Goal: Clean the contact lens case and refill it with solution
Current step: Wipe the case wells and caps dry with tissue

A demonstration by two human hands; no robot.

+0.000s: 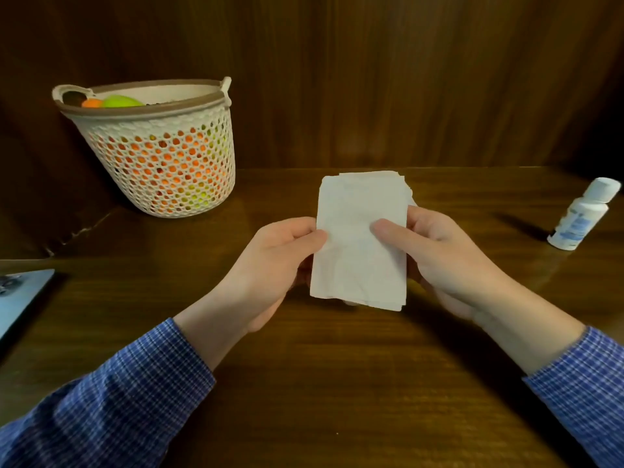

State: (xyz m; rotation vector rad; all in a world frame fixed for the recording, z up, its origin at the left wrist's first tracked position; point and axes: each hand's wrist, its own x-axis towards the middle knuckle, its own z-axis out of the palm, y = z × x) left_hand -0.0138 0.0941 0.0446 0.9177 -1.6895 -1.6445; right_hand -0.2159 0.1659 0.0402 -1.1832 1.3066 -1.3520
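A folded white tissue (pixel 358 258) is held upright above the middle of the wooden table (pixel 337 383). My left hand (pixel 280 265) pinches its left edge, thumb on the front. On the other side my right hand (pixel 435 251) grips the right edge, its thumb pressed on the tissue's face. A small white solution bottle (pixel 580 214) with a white cap and blue label stands at the far right of the table, apart from both hands. No contact lens case shows; whether one sits behind the tissue I cannot tell.
A cream perforated basket (pixel 162 157) with a brown rim stands at the back left, holding orange and green items. A flat grey-blue object (pixel 20 295) lies at the left edge. A dark wooden wall rises behind the table.
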